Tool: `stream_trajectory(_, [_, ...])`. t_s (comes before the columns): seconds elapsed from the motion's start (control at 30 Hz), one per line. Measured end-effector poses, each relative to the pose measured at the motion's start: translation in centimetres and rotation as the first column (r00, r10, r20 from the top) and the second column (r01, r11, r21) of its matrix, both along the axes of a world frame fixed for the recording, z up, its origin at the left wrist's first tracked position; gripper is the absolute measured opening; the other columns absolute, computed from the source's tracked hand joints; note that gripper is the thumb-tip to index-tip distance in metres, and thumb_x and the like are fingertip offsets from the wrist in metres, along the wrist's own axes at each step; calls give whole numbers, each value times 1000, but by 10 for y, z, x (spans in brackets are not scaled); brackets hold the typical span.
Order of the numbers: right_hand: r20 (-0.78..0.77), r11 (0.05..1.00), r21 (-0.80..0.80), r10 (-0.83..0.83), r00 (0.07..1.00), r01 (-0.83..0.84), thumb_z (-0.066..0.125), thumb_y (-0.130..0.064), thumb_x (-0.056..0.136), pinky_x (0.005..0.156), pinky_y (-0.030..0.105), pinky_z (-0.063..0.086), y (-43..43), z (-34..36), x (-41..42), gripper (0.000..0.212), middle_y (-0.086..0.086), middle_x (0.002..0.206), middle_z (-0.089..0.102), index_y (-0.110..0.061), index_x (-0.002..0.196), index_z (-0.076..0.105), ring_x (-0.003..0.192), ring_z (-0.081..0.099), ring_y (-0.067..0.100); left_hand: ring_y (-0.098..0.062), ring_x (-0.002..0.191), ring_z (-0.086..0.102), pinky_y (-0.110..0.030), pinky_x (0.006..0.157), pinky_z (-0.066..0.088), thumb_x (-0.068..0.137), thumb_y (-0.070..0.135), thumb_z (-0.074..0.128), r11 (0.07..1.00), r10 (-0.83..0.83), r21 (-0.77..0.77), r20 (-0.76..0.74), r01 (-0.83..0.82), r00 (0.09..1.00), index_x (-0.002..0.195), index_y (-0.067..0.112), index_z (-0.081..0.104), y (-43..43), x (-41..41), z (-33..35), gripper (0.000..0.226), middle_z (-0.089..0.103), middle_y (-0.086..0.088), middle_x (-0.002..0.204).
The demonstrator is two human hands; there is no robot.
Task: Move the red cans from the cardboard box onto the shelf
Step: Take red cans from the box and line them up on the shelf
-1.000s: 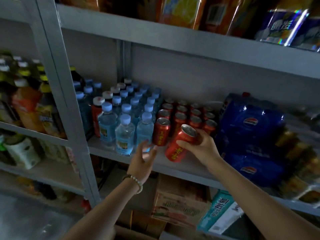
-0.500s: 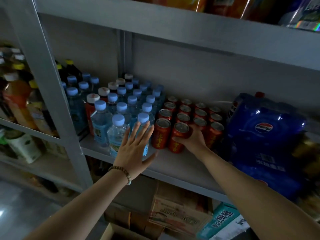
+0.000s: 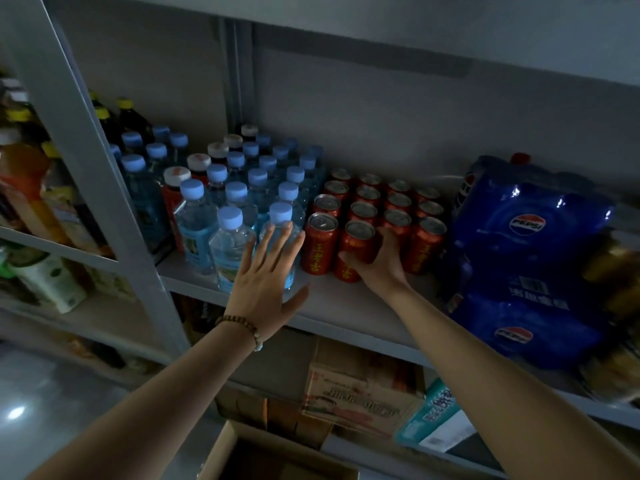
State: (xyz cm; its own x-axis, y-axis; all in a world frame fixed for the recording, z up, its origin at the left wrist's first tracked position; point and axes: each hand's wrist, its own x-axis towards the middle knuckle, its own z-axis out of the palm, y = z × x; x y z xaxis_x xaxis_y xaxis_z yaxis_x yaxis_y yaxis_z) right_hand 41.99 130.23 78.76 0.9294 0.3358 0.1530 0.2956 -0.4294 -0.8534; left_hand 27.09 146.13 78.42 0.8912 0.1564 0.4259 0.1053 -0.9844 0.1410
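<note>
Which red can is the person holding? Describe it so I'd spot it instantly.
On the middle shelf, red cans stand between water bottles and blue Pepsi packs. It is in the front row, second from the left, the only can the right hand grips.

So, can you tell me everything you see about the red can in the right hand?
The red can looks like metal, with a silver lid and yellow characters down its side. It stands upright on the shelf, in the front row of cans, second from the left. The right hand grips it: fingers round its right side, thumb across its lower front.
</note>
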Motion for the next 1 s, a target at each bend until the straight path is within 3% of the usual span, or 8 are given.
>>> stream_trajectory(0.1, [141, 997, -63, -38, 989, 47, 68, -38, 82, 94, 22, 34, -20, -1, -44, 70, -4, 144, 35, -24, 140, 32, 123, 37, 3, -17, 143, 8, -35, 117, 0, 91, 52, 33, 995, -72, -70, 54, 76, 996, 148, 22, 16, -8, -18, -12, 66, 13, 3, 155])
stream_trajectory(0.23, [387, 985, -172, 89, 918, -23, 59, -33, 90, 102, 25, 34, -58, -38, -111, 57, -7, 144, 35, -23, 140, 35, 131, 35, 5, -17, 133, 30, -29, 114, 16, 92, 40, 40, 956, -191, -199, 132, 215, 973, 138, 14, 39, -23, -55, -60, 53, 39, -3, 144])
stream_trajectory(0.37, [400, 951, -294, 210, 892, -92, 55, -36, 89, 103, 30, 39, -82, -124, -163, 50, -3, 144, 40, -21, 136, 41, 131, 40, 8, -16, 131, 32, -33, 111, 25, 90, 48, 30, 936, -211, -308, -107, 169, 972, 140, 21, 36, -28, -94, -155, 57, 36, 3, 146])
stream_trajectory(0.47, [172, 882, -446, 250, 953, -150, 52, -40, 90, 105, 33, 40, -91, -215, -196, 55, -6, 148, 34, -26, 141, 35, 133, 38, 12, -18, 138, 23, -36, 114, 23, 90, 52, 34, 937, -181, -348, -460, 11, 870, 145, 28, 19, -28, -129, -245, 62, 19, 10, 153])
stream_trajectory(0.57, [-131, 828, -512, 190, 973, -231, 55, -41, 90, 105, 32, 38, -98, -319, -225, 63, -13, 153, 21, -29, 145, 27, 137, 32, 11, -19, 140, 19, -35, 115, 21, 91, 50, 41, 940, -134, -324, -639, -107, 757, 147, 25, 14, -29, -161, -332, 67, 17, 6, 154])
stream_trajectory(0.73, [-488, 818, -526, -69, 870, -231, 63, -43, 85, 107, 35, 39, -107, -483, -262, 75, -5, 155, 19, -25, 146, 24, 136, 34, 18, -16, 140, 19, -35, 116, 20, 91, 49, 41, 916, -141, -347, -750, -203, 646, 147, 23, 15, -40, -195, -461, 66, 15, 7, 154])
stream_trajectory(0.87, [-616, 775, -557, -143, 774, -300, 65, -45, 83, 113, 39, 32, -111, -592, -279, 81, -2, 157, 14, -25, 148, 21, 142, 25, 22, -17, 140, 17, -35, 115, 20, 91, 51, 39, 907, -124, -333, -796, -258, 592, 147, 23, 15, -45, -204, -555, 66, 17, 6, 154])
stream_trajectory(1.0, [-691, 811, -545, -290, 662, -213, 68, -40, 83, 110, 42, 37, -111, -676, -280, 84, 2, 155, 22, -29, 148, 15, 139, 30, 27, -15, 141, 16, -35, 115, 21, 92, 52, 37, 887, -124, -350, -807, -300, 577, 147, 24, 14, -46, -206, -626, 66, 16, 6, 154])
